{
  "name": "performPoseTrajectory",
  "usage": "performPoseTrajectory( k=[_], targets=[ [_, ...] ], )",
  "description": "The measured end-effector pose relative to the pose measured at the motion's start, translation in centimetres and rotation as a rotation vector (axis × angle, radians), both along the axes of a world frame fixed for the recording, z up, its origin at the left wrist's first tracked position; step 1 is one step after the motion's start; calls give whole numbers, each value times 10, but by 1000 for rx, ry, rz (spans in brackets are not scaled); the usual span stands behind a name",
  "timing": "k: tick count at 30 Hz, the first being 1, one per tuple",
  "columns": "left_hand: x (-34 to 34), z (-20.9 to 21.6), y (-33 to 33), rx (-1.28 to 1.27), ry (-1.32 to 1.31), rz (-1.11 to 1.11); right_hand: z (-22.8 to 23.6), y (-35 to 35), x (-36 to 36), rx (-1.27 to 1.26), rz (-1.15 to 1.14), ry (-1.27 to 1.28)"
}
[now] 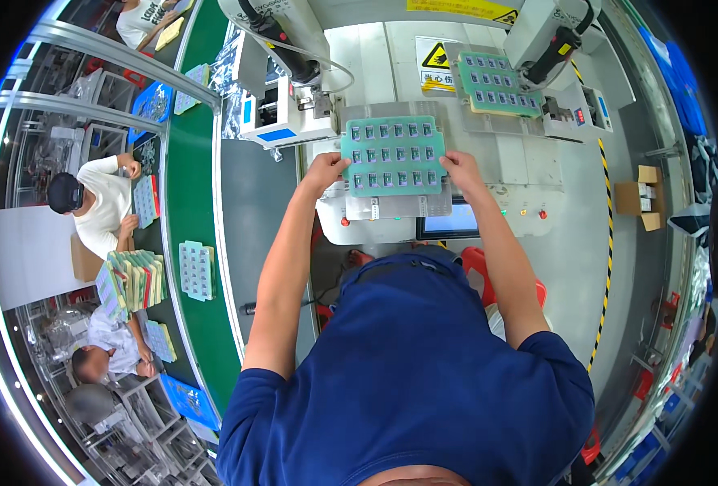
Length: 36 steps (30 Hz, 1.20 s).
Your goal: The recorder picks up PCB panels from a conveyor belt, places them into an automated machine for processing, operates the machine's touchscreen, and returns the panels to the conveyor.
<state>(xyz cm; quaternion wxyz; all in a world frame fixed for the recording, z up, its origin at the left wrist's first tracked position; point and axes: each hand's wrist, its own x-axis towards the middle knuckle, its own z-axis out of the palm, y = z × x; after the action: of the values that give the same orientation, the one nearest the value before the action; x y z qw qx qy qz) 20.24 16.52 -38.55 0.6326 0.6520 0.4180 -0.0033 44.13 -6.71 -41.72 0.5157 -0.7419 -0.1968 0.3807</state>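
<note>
Between my two hands is a light green tray with rows of small dark parts in its pockets. My left hand grips its left edge, and my right hand grips the right edge. Beneath the tray lies a grey metal plate on the white machine bench. A second green tray with similar parts rests on another plate, farther away and to the right of my right hand.
Two machine heads stand behind the trays. A dark screen and red buttons line the bench's near edge. Left runs a green conveyor carrying a tray; co-workers sit beyond it. An open cardboard box lies right.
</note>
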Motion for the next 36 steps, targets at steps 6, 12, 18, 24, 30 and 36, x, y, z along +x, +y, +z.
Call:
performPoseTrajectory(
  k=[6,12,18,24,30,36],
  targets=[
    [-3,-3,-2,-25,26,23,7,3,2,-82,19,-25],
    [0,-2,-8,-31,35,93,1,5,11,-141,15,3],
    [1,-1,-26,199,83,292,-5,1,8,-98,85,-154],
    [6,15,-47,579,154,357,38,0,0,-74,92,-479],
    [0,41,-61,721,50,404,71,37,-7,132,216,-945],
    [-30,43,-54,659,4,428,77,75,-28,64,335,-1030]
  ],
)
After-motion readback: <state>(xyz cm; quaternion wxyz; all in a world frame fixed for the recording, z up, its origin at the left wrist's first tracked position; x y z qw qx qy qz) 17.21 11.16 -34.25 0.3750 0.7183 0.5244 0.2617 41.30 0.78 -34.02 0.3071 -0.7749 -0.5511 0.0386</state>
